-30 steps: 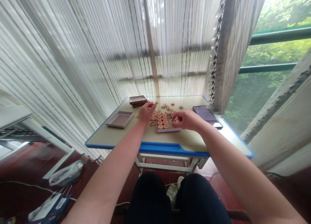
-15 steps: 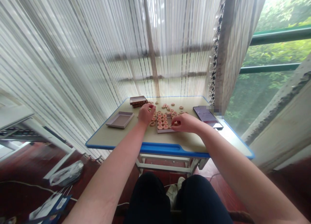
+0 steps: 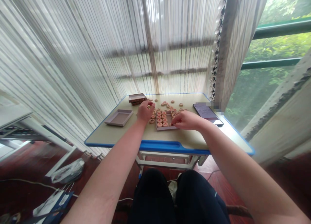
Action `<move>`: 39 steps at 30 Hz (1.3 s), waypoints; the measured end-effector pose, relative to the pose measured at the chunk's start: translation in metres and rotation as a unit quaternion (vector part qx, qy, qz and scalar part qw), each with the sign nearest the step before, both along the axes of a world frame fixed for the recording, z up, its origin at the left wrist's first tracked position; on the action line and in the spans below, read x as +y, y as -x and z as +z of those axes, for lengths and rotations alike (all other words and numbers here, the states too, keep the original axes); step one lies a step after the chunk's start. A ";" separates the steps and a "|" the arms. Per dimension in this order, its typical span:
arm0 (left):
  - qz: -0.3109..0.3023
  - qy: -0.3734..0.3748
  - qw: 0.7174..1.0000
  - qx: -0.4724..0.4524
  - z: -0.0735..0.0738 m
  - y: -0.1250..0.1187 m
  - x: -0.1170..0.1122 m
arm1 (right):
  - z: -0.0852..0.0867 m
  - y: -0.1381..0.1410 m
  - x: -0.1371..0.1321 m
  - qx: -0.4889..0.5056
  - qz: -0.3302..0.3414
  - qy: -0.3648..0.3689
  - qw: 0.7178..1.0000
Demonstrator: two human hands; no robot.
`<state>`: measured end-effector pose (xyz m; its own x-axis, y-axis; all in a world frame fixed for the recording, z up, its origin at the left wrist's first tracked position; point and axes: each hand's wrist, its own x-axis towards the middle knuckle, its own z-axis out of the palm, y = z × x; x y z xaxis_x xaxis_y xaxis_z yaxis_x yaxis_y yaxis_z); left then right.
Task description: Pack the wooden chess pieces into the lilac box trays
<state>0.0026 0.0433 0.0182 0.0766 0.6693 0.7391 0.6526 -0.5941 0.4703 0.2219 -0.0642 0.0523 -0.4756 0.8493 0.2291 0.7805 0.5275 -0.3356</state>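
Observation:
Several round wooden game pieces lie scattered on a blue-edged table. More of them sit in rows in a small flat tray in the middle. My left hand hovers at the tray's far left corner, fingers pinched round a piece. My right hand rests at the tray's right edge, fingers curled down onto the pieces there; what it holds is hidden.
An empty grey tray lies at the table's left. A stacked brown box stands at the back left. A dark phone lies on the right. Sheer curtains hang behind; a plastic bag lies on the red floor.
My right hand has dropped from above the tray's right side to its right edge. My left hand stayed at the far left corner, its fingers closing on a piece.

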 end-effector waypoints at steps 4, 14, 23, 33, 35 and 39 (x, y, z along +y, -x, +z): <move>0.006 -0.010 1.000 0.020 -0.001 0.001 0.000 | 0.003 0.000 -0.001 -0.028 -0.014 0.031 0.999; 0.019 -0.024 0.998 0.047 -0.001 0.001 0.002 | 0.009 -0.005 -0.002 -0.037 -0.040 0.078 0.995; 0.030 0.005 0.997 0.076 -0.001 0.001 -0.001 | 0.005 -0.003 -0.002 -0.015 0.000 0.090 0.996; 0.037 0.001 0.996 0.082 0.000 0.001 0.000 | 0.011 -0.005 -0.003 -0.013 -0.007 0.089 0.996; 0.038 0.002 0.996 0.083 0.000 0.001 0.000 | 0.013 -0.006 -0.004 0.002 -0.015 0.081 0.997; 0.037 0.006 0.996 0.083 -0.001 0.001 0.001 | 0.014 -0.008 -0.003 0.025 -0.026 0.091 0.995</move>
